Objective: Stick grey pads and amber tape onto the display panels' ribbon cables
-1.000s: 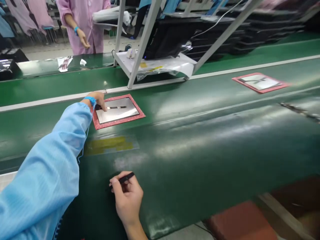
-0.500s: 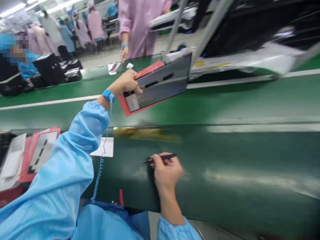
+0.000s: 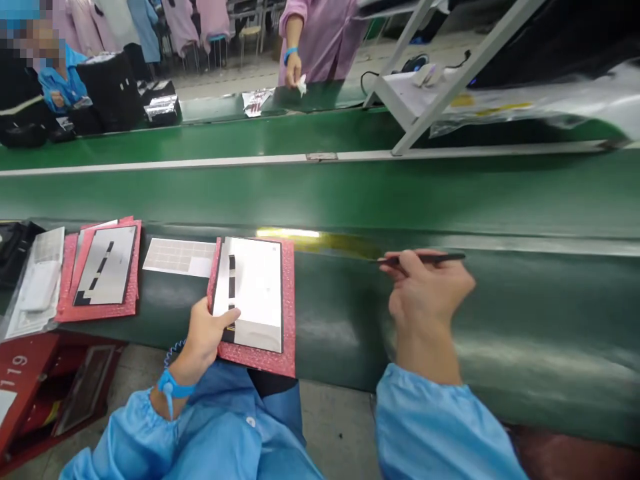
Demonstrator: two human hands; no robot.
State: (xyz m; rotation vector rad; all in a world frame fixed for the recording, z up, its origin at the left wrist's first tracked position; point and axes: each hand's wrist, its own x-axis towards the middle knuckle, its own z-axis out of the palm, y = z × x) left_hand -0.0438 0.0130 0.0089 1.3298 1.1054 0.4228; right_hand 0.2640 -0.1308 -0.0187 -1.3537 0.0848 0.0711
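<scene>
My left hand (image 3: pixel 206 331) grips the near left edge of a red tray (image 3: pixel 289 300) that carries a shiny metal plate (image 3: pixel 255 292) with a dark strip along its left side. The tray lies on the near edge of the green bench and partly overhangs it. My right hand (image 3: pixel 425 290) is closed on black tweezers (image 3: pixel 424 257), held level above the bench to the right of the tray. A blue wrist strap (image 3: pixel 173 386) with a coiled cord is on my left wrist.
A second red tray with a plate (image 3: pixel 104 272) and a white sheet (image 3: pixel 180 256) lie to the left, with bagged parts (image 3: pixel 35 283) beyond. The green conveyor belt (image 3: pixel 320 190) runs across. A person in pink (image 3: pixel 320 40) stands opposite beside a metal frame (image 3: pixel 425 73).
My left hand lifted the red tray off the conveyor belt, carried it toward me and set it on the near bench edge. My right hand with the tweezers shifted right.
</scene>
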